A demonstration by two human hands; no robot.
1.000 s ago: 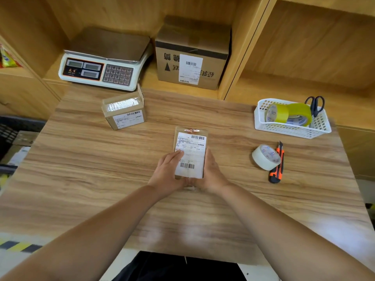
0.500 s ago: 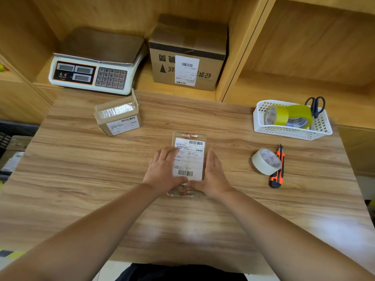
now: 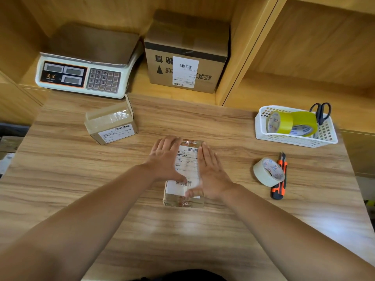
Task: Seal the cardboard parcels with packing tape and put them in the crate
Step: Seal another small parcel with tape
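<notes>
A small flat cardboard parcel [image 3: 187,169] with a white shipping label lies in the middle of the wooden table [image 3: 121,209]. My left hand [image 3: 165,158] lies flat on its left half, fingers straight. My right hand [image 3: 211,173] presses flat on its right half, thumb across the near end. Shiny tape covers both ends of the parcel. A second taped parcel [image 3: 111,124] sits at the back left. A roll of pale packing tape [image 3: 267,172] lies to the right. No crate is clearly in view.
An orange box cutter [image 3: 281,177] lies beside the tape roll. A white basket [image 3: 294,136] at the right holds yellow tape rolls and scissors. On the shelf behind stand a weighing scale [image 3: 85,74] and a large labelled carton [image 3: 186,55].
Both hands have slid forward along the parcel's top, from its near end toward its far end. The parcel has stayed in place.
</notes>
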